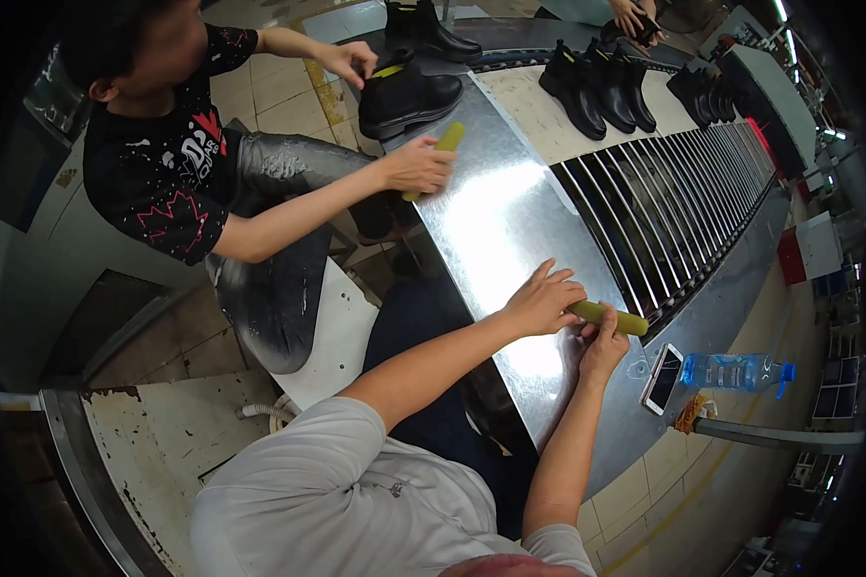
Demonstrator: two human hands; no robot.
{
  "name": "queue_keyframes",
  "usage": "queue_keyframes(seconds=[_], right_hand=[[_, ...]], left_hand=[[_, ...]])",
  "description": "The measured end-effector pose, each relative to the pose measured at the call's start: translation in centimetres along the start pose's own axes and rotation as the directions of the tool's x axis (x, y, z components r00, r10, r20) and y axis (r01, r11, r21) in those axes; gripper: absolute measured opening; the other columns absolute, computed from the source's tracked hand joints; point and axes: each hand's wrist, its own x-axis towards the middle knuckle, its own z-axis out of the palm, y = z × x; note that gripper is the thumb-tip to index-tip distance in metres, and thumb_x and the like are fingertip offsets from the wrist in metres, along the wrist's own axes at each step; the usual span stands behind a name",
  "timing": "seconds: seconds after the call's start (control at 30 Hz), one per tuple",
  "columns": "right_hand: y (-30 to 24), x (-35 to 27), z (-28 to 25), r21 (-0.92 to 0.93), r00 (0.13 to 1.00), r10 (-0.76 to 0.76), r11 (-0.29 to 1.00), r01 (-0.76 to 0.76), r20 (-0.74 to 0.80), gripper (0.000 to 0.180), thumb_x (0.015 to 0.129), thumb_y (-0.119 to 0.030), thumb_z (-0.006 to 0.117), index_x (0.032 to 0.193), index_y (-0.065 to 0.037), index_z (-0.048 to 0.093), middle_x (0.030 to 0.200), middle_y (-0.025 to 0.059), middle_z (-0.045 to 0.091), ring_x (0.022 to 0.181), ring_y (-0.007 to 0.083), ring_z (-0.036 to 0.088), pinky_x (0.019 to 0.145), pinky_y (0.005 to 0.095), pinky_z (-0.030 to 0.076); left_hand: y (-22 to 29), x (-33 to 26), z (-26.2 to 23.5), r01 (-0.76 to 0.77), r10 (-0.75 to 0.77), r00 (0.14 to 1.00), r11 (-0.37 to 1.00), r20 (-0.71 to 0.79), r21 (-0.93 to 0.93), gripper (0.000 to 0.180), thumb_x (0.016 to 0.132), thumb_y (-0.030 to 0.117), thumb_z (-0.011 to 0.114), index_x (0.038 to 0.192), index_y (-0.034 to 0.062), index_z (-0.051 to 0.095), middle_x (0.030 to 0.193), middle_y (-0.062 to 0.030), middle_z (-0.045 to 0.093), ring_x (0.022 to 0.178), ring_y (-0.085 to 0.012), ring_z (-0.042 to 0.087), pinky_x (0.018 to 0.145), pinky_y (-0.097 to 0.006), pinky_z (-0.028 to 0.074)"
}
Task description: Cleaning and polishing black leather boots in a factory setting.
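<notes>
A yellow-green, round-ended bar (pixel 630 324) lies across both my hands, just over the metal tabletop's edge by the roller rack. My right hand (pixel 598 351) is closed round its middle, thumb up along the side. The fingers of my left hand (pixel 545 302) bend over the bar's left end and hide it. What the bar is made of, I cannot tell. To the left, a co-worker's hand (pixel 419 166) grips a similar yellow-green bar (pixel 448 138) beside a black ankle boot (pixel 406 99) with a yellow patch at its opening.
The shiny metal tabletop (pixel 496 212) runs along a conveyor of metal rollers (pixel 678 202). Several black boots (pixel 577 91) stand beyond, on a pale surface. Right of my hands lie a phone (pixel 662 380) and a clear blue water bottle (pixel 731 372). Another person's hands (pixel 633 17) show at the far edge.
</notes>
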Motion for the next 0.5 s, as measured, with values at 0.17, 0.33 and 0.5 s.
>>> queue_keyframes(seconds=[0.17, 0.33, 0.5], right_hand=[[-0.3, 0.1, -0.2, -0.031, 0.987, -0.142, 0.989, 0.144, 0.077, 0.026, 0.092, -0.021, 0.065, 0.105, 0.002, 0.065, 0.075, 0.0024, 0.06, 0.055, 0.0073, 0.049, 0.052, 0.0199, 0.037], [-0.4, -0.3, -0.1, 0.09, 0.989, -0.092, 0.993, 0.082, 0.119, 0.032, 0.09, -0.011, 0.065, 0.118, 0.001, 0.056, 0.083, 0.0024, 0.062, 0.061, 0.0075, 0.052, 0.056, 0.0193, 0.041], [0.2, 0.3, -0.6, 0.066, 0.989, -0.061, 0.996, 0.053, 0.137, 0.024, 0.089, -0.003, 0.062, 0.112, 0.001, 0.055, 0.087, 0.0063, 0.066, 0.068, 0.0104, 0.06, 0.063, 0.0215, 0.049]], left_hand=[[-0.1, 0.0, 0.1, -0.015, 0.015, 1.0, 0.999, 0.001, 0.046, 0.042, 0.082, 0.024, 0.069, 0.122, 0.0132, 0.06, 0.126, -0.0022, 0.059, 0.13, -0.0255, 0.046, 0.115, -0.052, 0.021], [0.1, 0.1, 0.9, -0.051, 0.046, 0.985, 0.998, -0.169, -0.024, 0.031, 0.088, 0.021, 0.064, 0.117, 0.0112, 0.06, 0.123, -0.0021, 0.061, 0.126, -0.0264, 0.049, 0.113, -0.053, 0.024], [-1.0, 0.3, 1.0, -0.09, 0.086, 0.993, 0.995, -0.081, -0.05, 0.02, 0.088, 0.021, 0.064, 0.103, 0.0078, 0.065, 0.11, -0.0035, 0.066, 0.122, -0.028, 0.052, 0.11, -0.055, 0.026]])
